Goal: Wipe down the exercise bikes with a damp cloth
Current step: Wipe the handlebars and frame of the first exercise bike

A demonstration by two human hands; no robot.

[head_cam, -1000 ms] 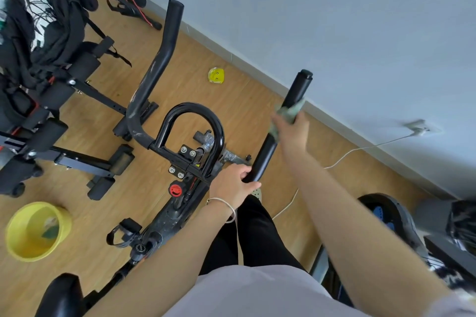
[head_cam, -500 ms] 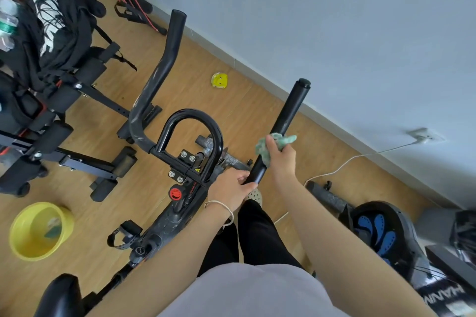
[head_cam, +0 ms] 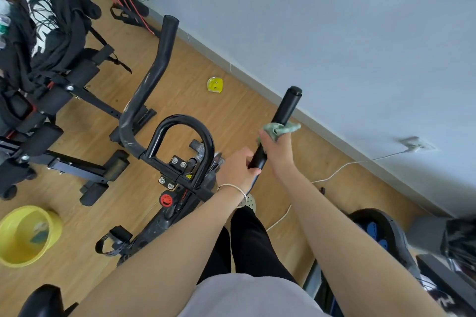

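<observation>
Bucket (head_cam: 55,229) with greenish object (head_cam: 40,233) inside, near bike (head_cam: 159,224)

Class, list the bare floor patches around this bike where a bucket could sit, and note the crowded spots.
Free: floor between left handlebar, yellow packet and wall; floor between yellow basin and pedal. Crowded: bench frames at left; white cable and blue-black machine at right.

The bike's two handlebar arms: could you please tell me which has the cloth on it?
The arm nearer the wall: the right hand holds the green cloth round it, the left hand grips lower down. The other arm stands untouched.
</observation>
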